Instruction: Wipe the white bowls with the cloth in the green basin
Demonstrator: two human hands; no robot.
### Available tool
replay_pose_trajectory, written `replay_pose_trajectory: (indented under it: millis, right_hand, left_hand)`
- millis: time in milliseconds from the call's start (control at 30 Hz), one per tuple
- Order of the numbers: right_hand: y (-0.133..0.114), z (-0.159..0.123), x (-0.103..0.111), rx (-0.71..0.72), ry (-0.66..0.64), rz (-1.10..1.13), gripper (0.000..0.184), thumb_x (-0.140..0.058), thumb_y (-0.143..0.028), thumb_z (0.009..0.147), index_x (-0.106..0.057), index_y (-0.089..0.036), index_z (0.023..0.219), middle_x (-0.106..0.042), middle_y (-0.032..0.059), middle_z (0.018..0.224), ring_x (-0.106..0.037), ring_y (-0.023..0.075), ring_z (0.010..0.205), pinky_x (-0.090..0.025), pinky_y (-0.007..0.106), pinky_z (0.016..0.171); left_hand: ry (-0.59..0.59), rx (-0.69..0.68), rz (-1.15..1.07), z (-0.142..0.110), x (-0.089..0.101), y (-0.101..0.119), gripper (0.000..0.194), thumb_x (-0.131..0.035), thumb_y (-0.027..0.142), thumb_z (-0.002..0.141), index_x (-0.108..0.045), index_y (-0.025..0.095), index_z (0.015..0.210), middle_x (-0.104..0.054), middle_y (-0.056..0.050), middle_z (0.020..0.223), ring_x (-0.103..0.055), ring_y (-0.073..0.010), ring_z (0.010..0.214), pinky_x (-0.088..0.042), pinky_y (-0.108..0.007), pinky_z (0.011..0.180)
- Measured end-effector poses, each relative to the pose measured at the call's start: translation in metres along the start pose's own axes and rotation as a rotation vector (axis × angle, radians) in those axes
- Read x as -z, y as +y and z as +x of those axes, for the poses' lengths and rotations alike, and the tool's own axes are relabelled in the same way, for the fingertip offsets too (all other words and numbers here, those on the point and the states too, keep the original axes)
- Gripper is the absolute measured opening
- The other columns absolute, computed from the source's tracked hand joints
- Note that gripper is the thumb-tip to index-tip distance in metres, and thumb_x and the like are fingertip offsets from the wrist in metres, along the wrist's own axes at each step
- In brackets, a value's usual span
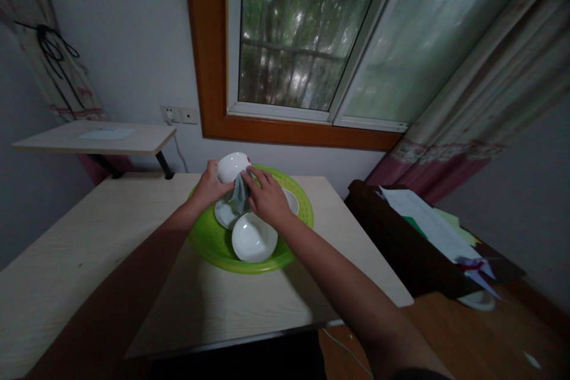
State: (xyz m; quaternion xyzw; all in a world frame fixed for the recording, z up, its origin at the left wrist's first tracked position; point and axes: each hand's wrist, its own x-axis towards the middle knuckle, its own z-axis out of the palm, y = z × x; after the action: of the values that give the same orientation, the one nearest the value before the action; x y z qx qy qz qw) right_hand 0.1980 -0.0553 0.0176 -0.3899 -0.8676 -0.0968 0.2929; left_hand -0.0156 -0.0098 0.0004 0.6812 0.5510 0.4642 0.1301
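My left hand grips a white bowl with a small red mark, tilted above a green plastic basin. A grey-green cloth hangs from my right hand, whose fingers press it against the bowl's rim. Below, inside the basin, another white bowl sits near the front side. To its upper left lies a white dish, partly covered by the cloth. One more white bowl shows behind my right hand, mostly hidden by it.
The basin stands on a light wood table. A small raised shelf with a paper on it stands at the back left. To the right, a dark piece of furniture holds papers. A window is behind the table.
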Motion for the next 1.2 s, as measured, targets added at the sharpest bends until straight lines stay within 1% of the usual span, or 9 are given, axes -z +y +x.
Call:
replay_pose_trajectory:
  millis: [67, 333, 467, 567, 833, 1000, 1200]
  right_hand:
    - [0.0001, -0.0004, -0.0002, 0.0, -0.003, -0.003, 0.067, -0.06, -0.014, 0.086, -0.041, -0.019, 0.15, -0.039, 0.0128, 0.157, -0.038, 0.0305, 0.139, -0.034, 0.05, 0.116]
    - [-0.0013, 0.0002, 0.0017, -0.013, 0.004, -0.012, 0.067, -0.06, -0.015, 0.087, -0.039, -0.017, 0.151, -0.04, 0.0131, 0.156, -0.039, 0.0302, 0.137, -0.034, 0.048, 0.116]
    - [-0.0008, 0.0004, 0.0001, -0.01, 0.002, -0.005, 0.067, -0.06, -0.015, 0.087, -0.04, -0.019, 0.15, -0.04, 0.0127, 0.156, -0.039, 0.0303, 0.137, -0.035, 0.049, 0.116]
    - [0.0, -0.0001, -0.0008, 0.001, -0.002, -0.011, 0.068, -0.061, -0.015, 0.086, -0.04, -0.018, 0.151, -0.04, 0.0124, 0.156, -0.039, 0.0305, 0.137, -0.035, 0.049, 0.116]
    - [-0.0002, -0.0006, 0.0006, -0.033, -0.011, -0.008, 0.069, -0.059, -0.015, 0.087, -0.037, -0.021, 0.152, -0.04, 0.0122, 0.156, -0.039, 0.0308, 0.137, -0.037, 0.05, 0.114]
    - [-0.0002, 0.0003, 0.0, -0.006, -0.016, -0.018, 0.066, -0.059, -0.015, 0.087, -0.041, -0.019, 0.15, -0.042, 0.0124, 0.155, -0.04, 0.0302, 0.136, -0.035, 0.048, 0.116]
    - [-0.0005, -0.0003, 0.0002, -0.016, -0.017, -0.016, 0.071, -0.06, -0.016, 0.085, -0.037, -0.019, 0.152, -0.042, 0.013, 0.153, -0.042, 0.0308, 0.134, -0.037, 0.048, 0.115]
  left_hand:
    - [0.006, 0.002, 0.006, 0.0004, 0.0003, 0.0001, 0.07, -0.076, 0.05, 0.064, -0.041, 0.018, 0.116, -0.062, -0.014, 0.114, -0.065, -0.0297, 0.104, -0.052, -0.04, 0.085]
    - [-0.043, -0.016, 0.012, -0.0011, 0.0003, -0.0009, 0.071, -0.076, 0.051, 0.065, -0.04, 0.019, 0.117, -0.063, -0.013, 0.113, -0.065, -0.0298, 0.103, -0.052, -0.039, 0.082]
    - [-0.012, -0.008, 0.016, -0.0007, 0.0009, -0.0006, 0.071, -0.076, 0.051, 0.065, -0.04, 0.019, 0.117, -0.063, -0.014, 0.114, -0.065, -0.0298, 0.103, -0.052, -0.04, 0.083]
    - [0.017, -0.005, 0.016, 0.0001, 0.0017, 0.0004, 0.069, -0.076, 0.05, 0.065, -0.04, 0.019, 0.115, -0.063, -0.014, 0.114, -0.065, -0.0297, 0.104, -0.052, -0.04, 0.084]
    - [-0.026, -0.005, -0.004, -0.0015, 0.0006, 0.0016, 0.069, -0.077, 0.05, 0.063, -0.041, 0.021, 0.113, -0.064, -0.013, 0.113, -0.065, -0.0298, 0.103, -0.053, -0.039, 0.083]
    - [0.006, 0.006, -0.001, -0.0009, 0.0014, 0.0022, 0.07, -0.077, 0.051, 0.063, -0.041, 0.02, 0.114, -0.063, -0.014, 0.114, -0.065, -0.0295, 0.104, -0.052, -0.039, 0.085]
    - [-0.006, 0.018, 0.005, -0.0007, 0.0013, 0.0026, 0.069, -0.076, 0.05, 0.064, -0.041, 0.02, 0.116, -0.063, -0.014, 0.115, -0.065, -0.0303, 0.105, -0.052, -0.04, 0.084]
